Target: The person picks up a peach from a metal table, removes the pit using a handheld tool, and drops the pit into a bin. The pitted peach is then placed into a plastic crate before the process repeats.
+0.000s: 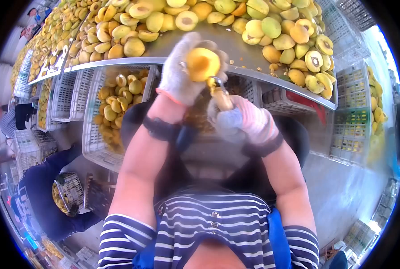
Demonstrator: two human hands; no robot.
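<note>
My left hand (179, 74), in a pale knit glove, is wrapped round a yellow peach half (203, 62) with its cut, hollowed face turned up. Held in my gloved right hand (241, 117) is a pitting spoon (223, 97) with a wooden handle and a curved metal end. The metal end is right at the lower rim of the peach half. Both hands are just in front of the metal table's edge (146, 60). Behind them, many halved peaches (271, 28) are heaped on the table, some with the stone still in the flesh.
A white crate (91, 130) of peach halves stands low at my left, with more crates (68, 96) beyond it. Stacked crates (350, 130) stand at the right. At the lower left a person in dark clothes (47, 193) bends near a basket (70, 190) of fruit.
</note>
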